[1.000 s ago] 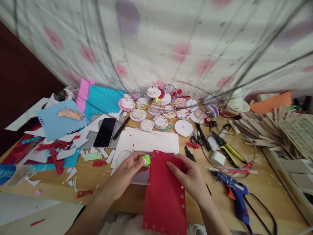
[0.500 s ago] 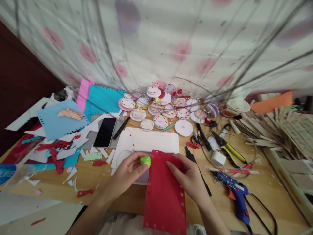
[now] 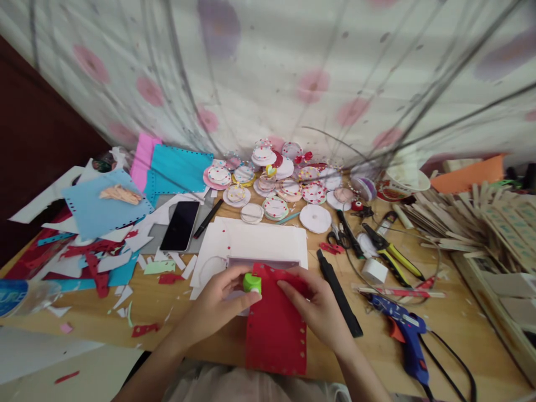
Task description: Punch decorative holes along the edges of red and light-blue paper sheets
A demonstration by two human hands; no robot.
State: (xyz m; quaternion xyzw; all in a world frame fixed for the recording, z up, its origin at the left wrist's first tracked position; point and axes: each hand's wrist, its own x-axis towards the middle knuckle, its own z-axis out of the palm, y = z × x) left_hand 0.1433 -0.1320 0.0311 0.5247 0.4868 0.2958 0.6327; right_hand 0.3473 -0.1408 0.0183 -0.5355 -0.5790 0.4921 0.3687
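My left hand (image 3: 224, 298) is closed around a small green craft punch (image 3: 252, 283), thumb pressed on its white part. The punch sits at the left edge of a red paper sheet (image 3: 276, 329). Small punched holes line the sheet's edges. Its upper right part is pinched between the thumb and fingers of my right hand (image 3: 316, 298). The sheet hangs down over the table's front edge. Behind my hands lie white paper (image 3: 268, 237) and a greyish, box-like thing (image 3: 263, 261), partly covered by the red sheet.
Round paper pieces with dots (image 3: 276, 207) crowd the back. At left lie a phone (image 3: 180, 226), a blue punched sheet (image 3: 104, 201) and paper scraps. To the right are a black strip-shaped tool (image 3: 339, 293), pliers (image 3: 391, 254), a blue glue gun (image 3: 406, 329) and wooden sticks (image 3: 444, 218).
The red sheet has shifted upward and slightly left, its lower end now higher. The green punch has moved a little right and down along the sheet's edge.
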